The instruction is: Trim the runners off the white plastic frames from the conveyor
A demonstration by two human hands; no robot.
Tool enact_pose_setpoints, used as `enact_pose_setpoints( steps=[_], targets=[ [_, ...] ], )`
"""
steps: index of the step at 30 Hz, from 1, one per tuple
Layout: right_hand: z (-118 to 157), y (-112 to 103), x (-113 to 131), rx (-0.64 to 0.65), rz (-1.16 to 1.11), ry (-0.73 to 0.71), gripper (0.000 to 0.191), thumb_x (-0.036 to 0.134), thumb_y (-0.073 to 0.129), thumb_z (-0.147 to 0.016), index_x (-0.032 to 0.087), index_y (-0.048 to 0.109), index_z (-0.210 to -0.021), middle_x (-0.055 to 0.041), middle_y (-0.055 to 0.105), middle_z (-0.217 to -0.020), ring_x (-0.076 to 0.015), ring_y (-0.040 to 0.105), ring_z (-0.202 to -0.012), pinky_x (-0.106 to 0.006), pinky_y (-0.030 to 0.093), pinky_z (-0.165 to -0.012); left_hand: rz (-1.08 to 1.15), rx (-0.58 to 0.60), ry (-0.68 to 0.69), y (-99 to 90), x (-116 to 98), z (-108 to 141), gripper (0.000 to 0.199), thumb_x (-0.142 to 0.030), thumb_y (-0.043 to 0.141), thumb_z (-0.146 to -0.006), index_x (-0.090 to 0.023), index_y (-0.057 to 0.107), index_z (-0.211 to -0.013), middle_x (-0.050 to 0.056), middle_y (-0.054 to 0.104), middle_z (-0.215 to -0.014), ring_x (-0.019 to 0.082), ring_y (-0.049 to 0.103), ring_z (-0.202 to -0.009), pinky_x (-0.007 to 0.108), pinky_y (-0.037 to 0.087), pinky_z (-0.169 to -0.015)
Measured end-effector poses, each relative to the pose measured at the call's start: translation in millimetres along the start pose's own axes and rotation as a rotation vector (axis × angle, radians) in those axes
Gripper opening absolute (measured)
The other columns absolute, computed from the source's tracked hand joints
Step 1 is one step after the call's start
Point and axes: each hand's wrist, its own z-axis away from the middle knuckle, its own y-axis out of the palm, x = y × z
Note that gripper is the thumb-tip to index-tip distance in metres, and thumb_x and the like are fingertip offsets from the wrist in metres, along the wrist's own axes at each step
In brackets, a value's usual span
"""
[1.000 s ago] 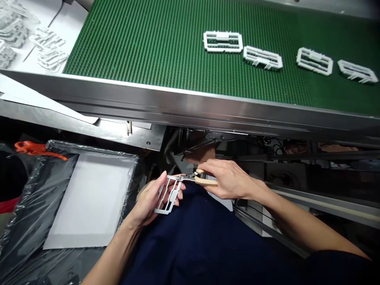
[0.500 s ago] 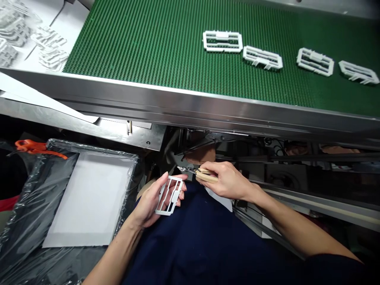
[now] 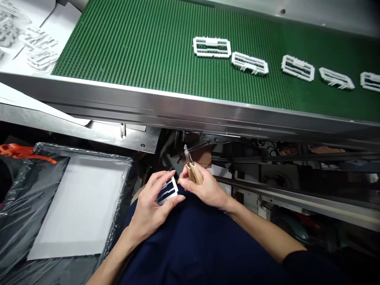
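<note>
My left hand (image 3: 151, 204) grips a white plastic frame (image 3: 175, 186) by its edges, above my dark blue clothing; fingers cover part of it. Just to the right, my right hand (image 3: 204, 188) is closed around the cream-coloured handles of a pair of nippers (image 3: 194, 173). Their metal jaws point up and away from me, apart from the frame. The fingertips of my right hand are close to the frame's right edge; whether they touch it I cannot tell.
Several similar white frames lie on a green conveyor belt (image 3: 133, 47) with a metal side rail (image 3: 178, 101). Stacked white parts (image 3: 41, 47) sit at the upper left. A plastic-wrapped box (image 3: 18, 221) bearing a white sheet (image 3: 77, 206) stands left, near an orange-handled tool (image 3: 26, 151).
The white frame has turned in my left hand. My right hand has come nearer to it, and the nippers have swung from pointing left to pointing upward. The whole view has shifted slightly.
</note>
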Motion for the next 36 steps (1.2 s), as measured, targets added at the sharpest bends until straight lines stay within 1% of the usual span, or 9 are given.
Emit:
enact_pose_setpoints(
  steps=[5,16,21,24,27,30,32,33,36],
  targets=[
    [-4,12,-4,0.003,-0.147,-0.047,0.027,0.039,0.062,-0.078,0.019,0.047,-0.086,0.0012,0.051,-0.081,-0.0105,0.047,-0.07,-0.025,0.042,-0.07,0.008,-0.015,0.012,2.1,1,1,0.052,-0.03,0.068,-0.077,-0.03,0.05,-0.126,0.006,0.051,-0.117,0.024,0.051,-0.108,0.036,0.041,-0.094],
    [-8,19,-7,-0.135,-0.054,-0.041,0.022,0.038,0.057,-0.081,0.02,0.047,-0.086,0.0022,0.05,-0.077,-0.01,0.047,-0.066,-0.023,0.041,-0.064,0.031,-0.01,-0.002,-0.3,3,-2,0.054,-0.028,0.069,-0.076,-0.029,0.048,-0.126,0.005,0.051,-0.117,0.022,0.051,-0.107,0.033,0.041,-0.091],
    [-6,20,-4,-0.044,-0.136,-0.045,0.018,0.026,0.062,-0.077,0.019,0.048,-0.084,0.0033,0.051,-0.076,-0.0085,0.049,-0.064,-0.022,0.042,-0.062,-0.004,-0.033,-0.034,1.1,4,-4,0.065,-0.03,0.069,-0.076,-0.026,0.039,-0.133,0.007,0.056,-0.113,0.023,0.055,-0.101,0.034,0.043,-0.09],
    [-5,17,-4,-0.108,-0.107,-0.063,0.014,0.021,0.062,-0.077,0.019,0.05,-0.083,0.0036,0.049,-0.074,-0.0082,0.047,-0.065,-0.021,0.04,-0.061,0.007,-0.029,-0.032,-6.9,5,-5,0.07,-0.034,0.073,-0.071,-0.025,0.041,-0.133,0.008,0.052,-0.123,0.025,0.05,-0.112,0.036,0.039,-0.096],
    [-4,12,-10,-0.173,-0.155,-0.05,0.018,0.023,0.065,-0.075,0.019,0.05,-0.083,0.0032,0.048,-0.075,-0.0089,0.047,-0.066,-0.022,0.041,-0.062,0.066,-0.218,-0.185,-19.1,15,-6,0.038,-0.04,0.063,-0.079,-0.021,0.059,-0.112,0.007,0.057,-0.117,0.024,0.051,-0.11,0.034,0.04,-0.094],
    [-3,8,-17,-0.192,-0.258,-0.046,0.02,0.024,0.067,-0.075,0.019,0.05,-0.085,0.0028,0.047,-0.076,-0.0096,0.049,-0.067,-0.023,0.042,-0.062,0.244,-0.32,-0.467,-25.5,33,-3,0.029,-0.041,0.049,-0.087,-0.016,0.064,-0.089,0.002,0.061,-0.067,0.017,0.058,-0.069,0.028,0.046,-0.069],
    [-3,6,-20,-0.199,-0.332,-0.052,0.021,0.024,0.067,-0.076,0.019,0.05,-0.087,0.0026,0.048,-0.077,-0.0099,0.051,-0.068,-0.023,0.043,-0.062,0.381,-0.235,-0.587,-24.7,43,-1,0.032,-0.037,0.059,-0.082,-0.016,0.058,-0.106,-0.005,0.052,-0.05,0.013,0.049,-0.048,0.023,0.04,-0.052],
    [-3,6,-21,-0.203,-0.361,-0.053,0.021,0.024,0.067,-0.076,0.019,0.051,-0.089,0.0026,0.048,-0.078,-0.0099,0.051,-0.069,-0.023,0.043,-0.062,0.445,-0.182,-0.617,-23.4,46,1,0.047,-0.033,0.065,-0.077,-0.016,0.05,-0.119,-0.007,0.053,-0.051,0.011,0.047,-0.046,0.022,0.038,-0.049],
    [-4,5,-20,-0.205,-0.412,-0.045,0.023,0.022,0.069,-0.075,0.019,0.052,-0.091,0.0024,0.049,-0.08,-0.0098,0.052,-0.07,-0.023,0.044,-0.063,0.649,-0.098,-0.659,-20.1,46,2,0.071,-0.026,0.07,-0.072,-0.019,0.035,-0.134,-0.001,0.066,-0.075,0.013,0.059,-0.064,0.024,0.046,-0.065]
  ],
)
